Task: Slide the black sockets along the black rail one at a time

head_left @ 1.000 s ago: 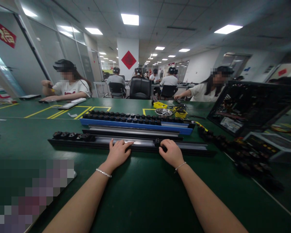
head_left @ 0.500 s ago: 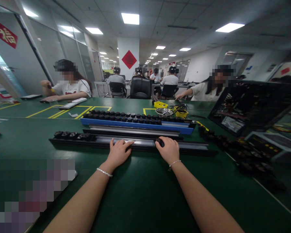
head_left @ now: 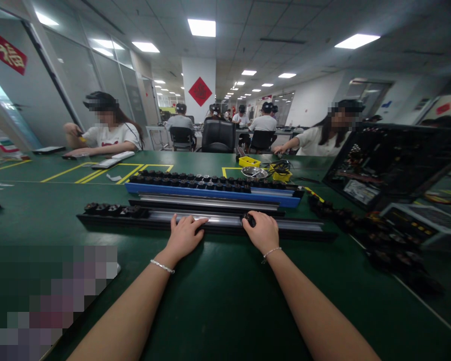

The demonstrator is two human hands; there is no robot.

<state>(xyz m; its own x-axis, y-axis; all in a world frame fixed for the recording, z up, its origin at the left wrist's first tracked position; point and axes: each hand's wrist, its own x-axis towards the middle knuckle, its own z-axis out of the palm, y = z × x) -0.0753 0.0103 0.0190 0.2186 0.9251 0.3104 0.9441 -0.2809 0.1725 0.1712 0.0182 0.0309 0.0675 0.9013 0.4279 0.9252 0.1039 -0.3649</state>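
Note:
A long black rail [head_left: 221,220] with a shiny metal channel lies across the green table in front of me. Several black modules [head_left: 115,209] sit in its left end. My left hand [head_left: 185,235] rests on the rail's middle, fingers spread, holding nothing. Further right, my right hand [head_left: 262,230] has its fingers closed round a small black module [head_left: 249,219] at the channel. Behind lie a second black rail [head_left: 210,201] with a bare metal strip and a blue rail [head_left: 165,189] carrying rows of black modules.
Loose black modules [head_left: 393,250] lie at the right, by a metal box [head_left: 428,225] and an open computer case [head_left: 394,160]. A round metal dish [head_left: 254,173] and yellow trays [head_left: 249,162] stand behind the rails. People sit across the table, left and right.

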